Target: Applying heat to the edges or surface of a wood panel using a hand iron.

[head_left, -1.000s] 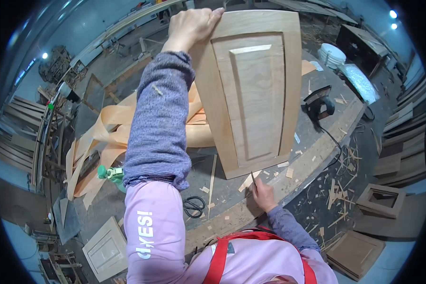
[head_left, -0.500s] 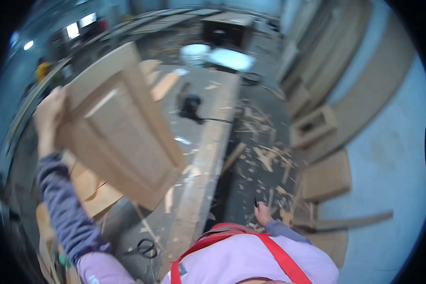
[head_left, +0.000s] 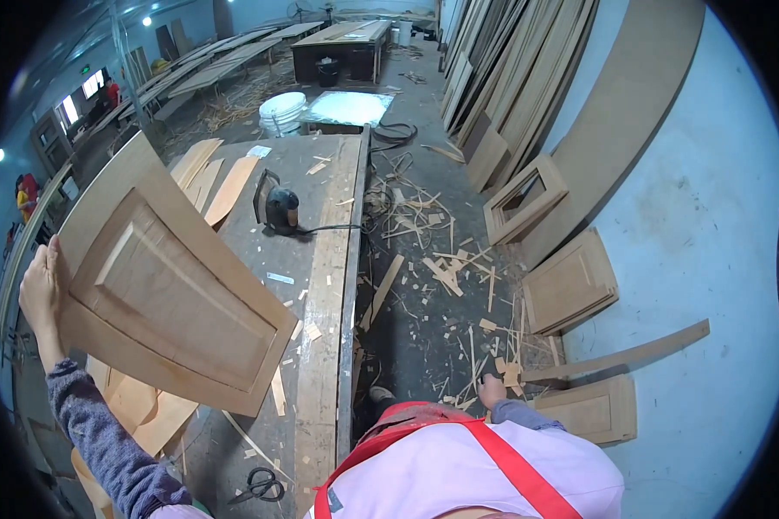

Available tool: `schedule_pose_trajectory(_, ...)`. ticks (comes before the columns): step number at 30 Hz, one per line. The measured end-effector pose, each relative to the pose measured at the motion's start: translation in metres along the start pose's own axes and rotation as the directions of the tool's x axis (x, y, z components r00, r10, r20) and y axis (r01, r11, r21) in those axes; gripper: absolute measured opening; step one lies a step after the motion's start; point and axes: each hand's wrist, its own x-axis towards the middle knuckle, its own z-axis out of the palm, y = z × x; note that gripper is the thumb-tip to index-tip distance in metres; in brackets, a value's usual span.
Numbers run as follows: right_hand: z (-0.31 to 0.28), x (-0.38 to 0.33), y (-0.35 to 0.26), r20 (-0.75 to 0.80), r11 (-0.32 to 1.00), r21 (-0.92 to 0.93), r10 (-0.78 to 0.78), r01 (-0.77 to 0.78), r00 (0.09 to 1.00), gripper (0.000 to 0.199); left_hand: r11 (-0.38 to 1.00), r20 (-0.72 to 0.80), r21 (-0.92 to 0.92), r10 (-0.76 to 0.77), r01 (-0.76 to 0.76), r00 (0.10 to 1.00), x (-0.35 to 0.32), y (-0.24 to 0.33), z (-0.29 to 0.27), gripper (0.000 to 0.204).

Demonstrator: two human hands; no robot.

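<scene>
My left hand (head_left: 45, 290) grips the left edge of a wooden cabinet door (head_left: 169, 285). The door has a raised centre panel and a curved top, and is held tilted above the workbench (head_left: 325, 346), its lower corner near the bench's wooden edge strip. My right hand (head_left: 492, 392) is low at my right side, over the littered floor, its fingers curled. Whatever it holds is too small to make out. Below the door on the bench lie black-handled scissors (head_left: 260, 486) and thin veneer sheets (head_left: 160, 419).
A corded power tool (head_left: 279, 206) stands on the bench beyond the door. Behind it are a white bucket (head_left: 282, 112) and wood strips (head_left: 234, 186). Offcuts (head_left: 446, 272) litter the floor to the right. More doors (head_left: 571, 281) and long boards (head_left: 528, 78) lean on the blue wall.
The view has swung to the right and steadied. The door in my left hand sits lower and further left in the picture. A dark thin object seen at my right hand no longer shows clearly.
</scene>
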Motion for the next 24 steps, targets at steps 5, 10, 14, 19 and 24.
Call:
schedule_pose_trajectory(5,-0.004,0.030,-0.043,0.060,0.990,0.044,-0.136,0.133,0.989,0.024,0.999,0.071,0.002,-0.046,0.046,0.996,-0.001,0.002,-0.006,0.064)
schedule_pose_trajectory(10,0.003,0.077,-0.061,0.057,0.979,0.104,-0.180,0.173,0.982,0.023,0.994,0.109,-0.061,-0.088,0.095,0.990,0.004,-0.021,0.000,0.063)
schedule_pose_trajectory(14,-0.004,0.125,-0.079,-0.014,0.967,0.180,-0.180,0.179,0.984,0.022,0.974,0.253,-0.223,0.026,0.033,0.967,0.014,-0.027,-0.006,0.061)
schedule_pose_trajectory(19,-0.030,0.181,-0.145,-0.100,0.849,0.441,-0.276,0.291,0.956,0.021,0.978,0.332,-0.208,0.106,-0.037,0.937,0.015,0.025,-0.033,0.059)
schedule_pose_trajectory(24,-0.035,0.215,-0.261,0.005,0.643,0.639,-0.551,0.421,0.834,0.020,1.000,0.079,-0.025,-0.014,0.016,0.997,0.000,0.083,-0.050,0.050)
